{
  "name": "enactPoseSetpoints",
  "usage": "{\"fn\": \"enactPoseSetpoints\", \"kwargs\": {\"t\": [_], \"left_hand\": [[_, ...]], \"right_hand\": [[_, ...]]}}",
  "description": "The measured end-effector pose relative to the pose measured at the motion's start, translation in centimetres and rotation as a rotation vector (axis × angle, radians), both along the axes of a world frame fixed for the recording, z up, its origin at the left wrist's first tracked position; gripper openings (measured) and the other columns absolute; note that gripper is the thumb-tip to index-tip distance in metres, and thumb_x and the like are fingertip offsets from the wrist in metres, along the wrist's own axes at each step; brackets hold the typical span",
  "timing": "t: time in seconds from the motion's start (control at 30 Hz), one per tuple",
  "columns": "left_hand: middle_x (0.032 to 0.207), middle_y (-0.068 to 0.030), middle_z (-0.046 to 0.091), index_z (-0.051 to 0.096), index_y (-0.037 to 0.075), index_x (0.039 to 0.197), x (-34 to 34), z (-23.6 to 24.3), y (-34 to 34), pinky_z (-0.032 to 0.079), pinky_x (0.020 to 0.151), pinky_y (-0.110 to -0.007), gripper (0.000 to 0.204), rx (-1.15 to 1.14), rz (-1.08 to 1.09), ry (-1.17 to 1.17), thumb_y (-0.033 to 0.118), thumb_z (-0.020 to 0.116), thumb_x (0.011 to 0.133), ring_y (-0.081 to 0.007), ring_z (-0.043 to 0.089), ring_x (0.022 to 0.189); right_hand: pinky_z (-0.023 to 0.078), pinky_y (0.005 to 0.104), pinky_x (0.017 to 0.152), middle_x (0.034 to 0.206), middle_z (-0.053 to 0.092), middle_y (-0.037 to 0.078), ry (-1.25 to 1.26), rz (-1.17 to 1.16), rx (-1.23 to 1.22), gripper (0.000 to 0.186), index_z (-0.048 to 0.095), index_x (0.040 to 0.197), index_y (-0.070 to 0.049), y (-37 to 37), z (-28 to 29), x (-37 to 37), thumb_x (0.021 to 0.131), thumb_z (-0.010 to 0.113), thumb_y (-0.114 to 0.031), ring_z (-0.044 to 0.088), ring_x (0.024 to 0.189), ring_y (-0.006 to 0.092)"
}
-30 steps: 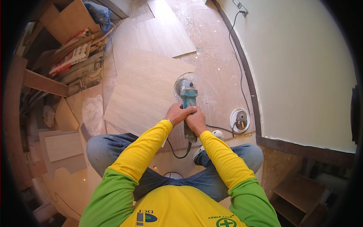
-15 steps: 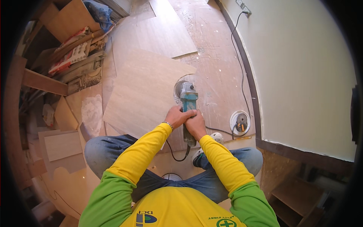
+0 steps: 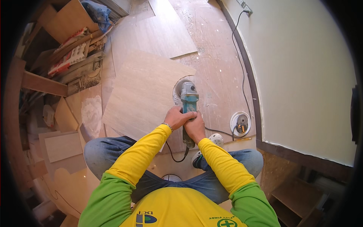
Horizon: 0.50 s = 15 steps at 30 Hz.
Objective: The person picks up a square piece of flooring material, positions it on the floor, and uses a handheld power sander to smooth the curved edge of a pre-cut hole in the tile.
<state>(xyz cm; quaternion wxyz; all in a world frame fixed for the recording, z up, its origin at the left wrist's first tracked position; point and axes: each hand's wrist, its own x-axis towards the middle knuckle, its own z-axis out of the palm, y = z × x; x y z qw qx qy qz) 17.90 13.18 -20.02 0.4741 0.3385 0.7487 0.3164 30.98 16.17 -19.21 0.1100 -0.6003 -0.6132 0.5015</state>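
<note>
Both hands are closed around a teal and grey angle grinder (image 3: 190, 99) between my knees. My left hand (image 3: 176, 118) grips its left side below the grey head. My right hand (image 3: 195, 128) wraps the body just behind, the two thumbs meeting on top. At the head's left, the round cutting disc (image 3: 178, 87) is at the right edge of a large beige tile (image 3: 140, 90), where a curved notch with pale dust shows. Whether the disc touches the tile I cannot tell. A black cord (image 3: 171, 154) runs from the grinder's rear end.
Another pale tile (image 3: 162, 32) lies farther ahead. On the right, a white round container (image 3: 234, 132) holds a grinding disc, beside a cable (image 3: 242, 72) running to a wall socket (image 3: 247, 10). Boards and cartons (image 3: 73, 56) are stacked left; small tile pieces (image 3: 63, 146) lie nearer.
The grinder and both hands have shifted very slightly, with the grinder's rear end a little farther left. My grip is the same and the tile stays in place.
</note>
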Motion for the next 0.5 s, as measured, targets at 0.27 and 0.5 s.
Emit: {"fn": "enactPoseSetpoints", "kwargs": {"t": [0.27,0.5], "left_hand": [[0.093,-0.0166,0.075,0.075,-0.004,0.100,-0.1,0.3,0.2,0.055,0.079,-0.035,0.060,-0.033,0.021,-0.011,0.051,0.079,0.077,-0.0228,0.071,0.085],[0.094,-0.0163,0.075,0.076,-0.004,0.100,0.0,1.1,0.2,0.055,0.080,-0.035,0.060,-0.022,0.010,-0.005,0.052,0.079,0.078,-0.0222,0.070,0.086]], "right_hand": [[0.052,0.0520,0.088,0.107,0.067,0.034,-0.006,0.027,0.065,0.046,0.058,0.114,0.000,0.2,-0.1,-0.3,0.089,0.067,-0.038,0.064,0.105,0.0525],[0.051,0.0519,0.090,0.110,0.067,0.034,-0.031,0.041,0.036,0.048,0.058,0.115,0.001,0.5,0.3,-0.2,0.090,0.065,-0.039,0.064,0.107,0.0522]]}}
